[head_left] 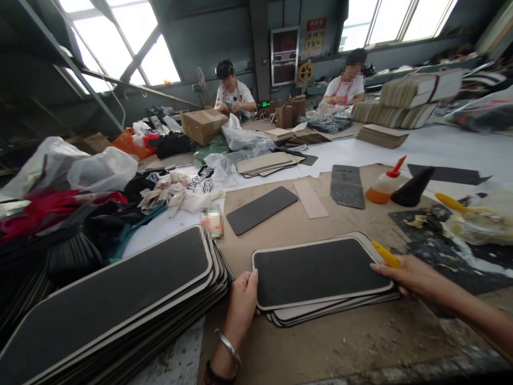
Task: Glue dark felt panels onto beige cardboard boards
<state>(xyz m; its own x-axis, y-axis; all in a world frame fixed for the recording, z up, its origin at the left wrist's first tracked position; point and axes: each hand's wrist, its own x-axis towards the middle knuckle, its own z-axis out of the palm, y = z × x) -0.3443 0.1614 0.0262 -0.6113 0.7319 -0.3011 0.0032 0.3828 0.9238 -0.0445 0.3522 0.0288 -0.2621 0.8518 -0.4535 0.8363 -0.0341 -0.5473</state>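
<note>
A small stack of black panels with pale borders [316, 270] lies on the brown cardboard work surface [320, 342] in front of me. My left hand [242, 299], a metal bracelet on its wrist, grips the stack's left end with its fingers curled round the edge. At the stack's right end rests my right hand [409, 275], closed round a yellow-handled tool [385, 255] while its fingers touch the top panel.
A taller pile of the same panels [120, 299] sits at the left. A single black panel [261, 209], a glue bottle [385, 184], a black cone [412, 187] and glue-smeared sheets lie beyond. Bags, fabric and boxes crowd the left; two people work at the far end.
</note>
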